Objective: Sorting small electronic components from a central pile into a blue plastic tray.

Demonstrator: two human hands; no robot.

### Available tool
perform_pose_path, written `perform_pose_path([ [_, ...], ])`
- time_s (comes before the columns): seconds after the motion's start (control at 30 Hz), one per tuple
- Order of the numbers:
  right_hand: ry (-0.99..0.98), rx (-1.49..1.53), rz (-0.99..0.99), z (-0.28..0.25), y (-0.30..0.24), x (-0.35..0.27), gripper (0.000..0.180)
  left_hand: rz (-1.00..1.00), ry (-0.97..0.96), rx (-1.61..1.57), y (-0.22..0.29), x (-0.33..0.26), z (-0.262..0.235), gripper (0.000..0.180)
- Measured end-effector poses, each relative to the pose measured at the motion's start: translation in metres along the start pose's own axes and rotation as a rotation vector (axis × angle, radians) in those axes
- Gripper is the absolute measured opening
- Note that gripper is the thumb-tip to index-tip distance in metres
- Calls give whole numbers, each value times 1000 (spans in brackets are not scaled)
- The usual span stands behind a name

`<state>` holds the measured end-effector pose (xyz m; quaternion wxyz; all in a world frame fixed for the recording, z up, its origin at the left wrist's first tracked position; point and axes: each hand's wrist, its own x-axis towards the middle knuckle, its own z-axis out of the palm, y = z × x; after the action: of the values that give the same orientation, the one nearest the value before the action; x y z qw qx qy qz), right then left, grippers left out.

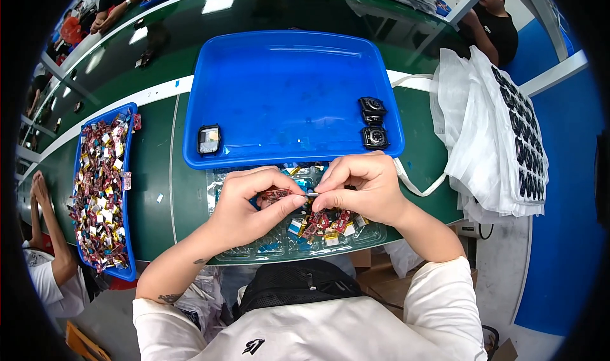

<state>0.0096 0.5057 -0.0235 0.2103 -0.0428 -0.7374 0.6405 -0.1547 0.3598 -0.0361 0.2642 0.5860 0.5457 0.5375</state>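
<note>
My left hand (238, 205) is closed in a pinch on a small red circuit board (277, 196), partly hidden by the fingers. Close against it, thumb and fingertips of my right hand (368, 186) are pinched together at a thin greyish piece (311, 194); whether it belongs to the board I cannot tell. Below both hands lies a clear plastic tray (251, 252) with bits of blue film. A loose pile of red circuit boards with small yellow-edged batteries (327, 225) rests on it, just under the right hand.
Beyond my hands stands a large blue tray (286, 62) with black watch cases (375, 136) at its right and a watch case (208, 139) at its left. A blue bin (131, 234) heaped with boards is left. White sheets and a black-celled tray (521, 138) stand right. Co-workers sit nearby.
</note>
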Motion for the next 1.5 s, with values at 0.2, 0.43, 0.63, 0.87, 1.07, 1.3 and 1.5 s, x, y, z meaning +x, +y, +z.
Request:
perform_pose_path([
  [0.2, -89, 46, 14, 6, -2, -1, 12, -90, -51, -95, 4, 2, 1, 7],
  [0.43, -57, 86, 6, 9, -4, -2, 10, -25, -264, -175, 5, 5, -5, 6],
  [0.63, 7, -459, -104, -1, -10, 6, 26, 79, -430, -354, 8, 5, -5, 6],
  [0.87, 29, -857, -337, 17, -22, 36, 26, 63, -550, -402, 11, -1, -11, 5],
  [1.07, -145, -749, -345, 45, -26, 82, 10, 75, -577, -431, 13, -1, -9, 8],
  [1.3, -184, -1158, -185, 72, 5, 141, 31, 28, -606, -358, 8, -2, -7, 10],
  [1.5, -261, -774, -25, 60, 14, 150, 23, 71, -491, -288, 8, 0, -8, 6],
])
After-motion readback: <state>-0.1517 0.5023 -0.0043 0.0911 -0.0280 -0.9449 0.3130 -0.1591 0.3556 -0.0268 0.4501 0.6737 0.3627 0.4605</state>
